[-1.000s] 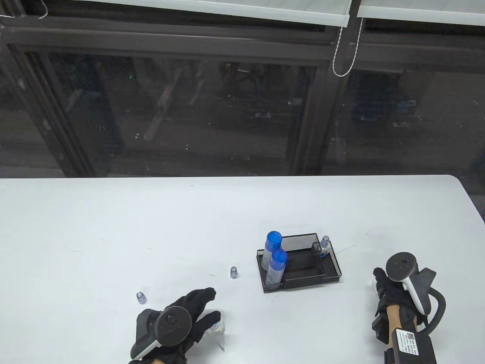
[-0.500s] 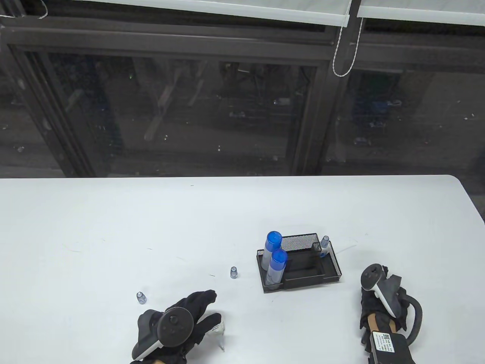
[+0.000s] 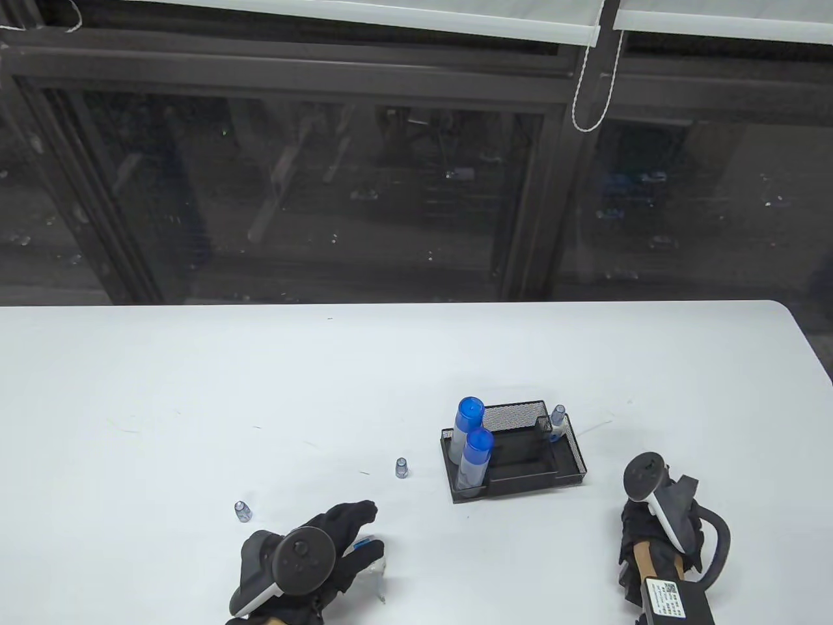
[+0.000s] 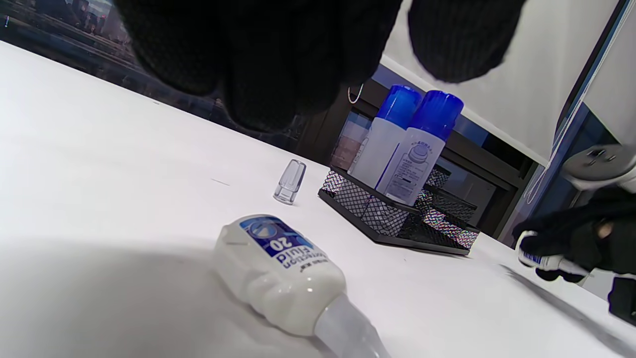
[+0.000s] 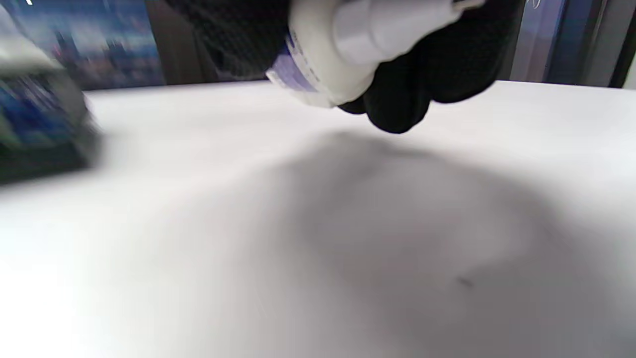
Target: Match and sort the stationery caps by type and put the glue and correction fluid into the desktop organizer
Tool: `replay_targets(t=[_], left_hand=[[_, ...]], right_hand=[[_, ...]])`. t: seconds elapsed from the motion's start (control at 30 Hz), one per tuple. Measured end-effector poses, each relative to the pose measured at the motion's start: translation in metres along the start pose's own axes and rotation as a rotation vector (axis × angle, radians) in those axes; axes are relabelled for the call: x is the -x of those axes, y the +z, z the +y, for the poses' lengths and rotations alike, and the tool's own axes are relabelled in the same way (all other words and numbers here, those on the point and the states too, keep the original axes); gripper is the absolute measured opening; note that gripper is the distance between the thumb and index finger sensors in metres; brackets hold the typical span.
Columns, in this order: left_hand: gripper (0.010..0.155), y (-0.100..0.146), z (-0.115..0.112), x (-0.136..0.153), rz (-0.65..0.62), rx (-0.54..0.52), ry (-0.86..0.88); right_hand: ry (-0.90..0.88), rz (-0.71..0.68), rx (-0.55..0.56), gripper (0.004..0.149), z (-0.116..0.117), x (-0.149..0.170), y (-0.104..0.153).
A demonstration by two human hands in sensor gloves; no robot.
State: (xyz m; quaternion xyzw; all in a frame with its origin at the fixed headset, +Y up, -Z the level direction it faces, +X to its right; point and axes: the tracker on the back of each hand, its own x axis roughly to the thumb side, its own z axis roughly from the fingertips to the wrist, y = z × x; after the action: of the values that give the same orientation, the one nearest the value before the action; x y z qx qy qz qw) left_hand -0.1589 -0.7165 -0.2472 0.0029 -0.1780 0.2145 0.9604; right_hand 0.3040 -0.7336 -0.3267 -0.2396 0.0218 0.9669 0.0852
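In the right wrist view, the organizer (image 5: pixel 39 129) at the left edge is blurred, its contents unreadable. The correction fluid bottle (image 5: pixel 343 54) held by the right hand (image 5: pixel 397 84) is cut off by the top edge. In the table view, that bottle is hidden under the hand.

In the left wrist view, the lying bottle's (image 4: pixel 280 273) nozzle runs off the bottom edge.

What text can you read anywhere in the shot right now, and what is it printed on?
"20": blue label of the correction fluid bottle lying under the left hand, upside down in the left wrist view.
"...ction Fluid": same label, only partly legible.
Glue bottles in the organizer: print too small to read.
Bottle gripped by the right hand: label blurred.
Tag at the right wrist: code, unreadable.
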Motion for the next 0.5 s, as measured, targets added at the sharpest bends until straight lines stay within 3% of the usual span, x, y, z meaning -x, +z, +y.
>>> replay_targets(t=[0.1, 0.23, 0.37, 0.5], left_hand=[[0.063, 0.001, 0.002, -0.002, -0.010, -0.010, 0.007], [0.063, 0.006, 0.010, -0.011, -0.042, -0.053, -0.018], [0.063, 0.011, 0.017, -0.020, -0.073, -0.115, -0.039], [0.064, 0.013, 0.019, -0.023, -0.086, -0.144, -0.022]], right_hand=[[-0.185, -0.086, 0.029, 0.063, -0.028, -0.011, 0.019], [-0.535, -0.256, -0.067, 0.064, -0.059, -0.033, 0.048], [-0.736, -0.426, -0.127, 0.064, -0.069, -0.062, 0.077], [-0.814, -0.557, -0.227, 0.065, -0.060, -0.100, 0.106]])
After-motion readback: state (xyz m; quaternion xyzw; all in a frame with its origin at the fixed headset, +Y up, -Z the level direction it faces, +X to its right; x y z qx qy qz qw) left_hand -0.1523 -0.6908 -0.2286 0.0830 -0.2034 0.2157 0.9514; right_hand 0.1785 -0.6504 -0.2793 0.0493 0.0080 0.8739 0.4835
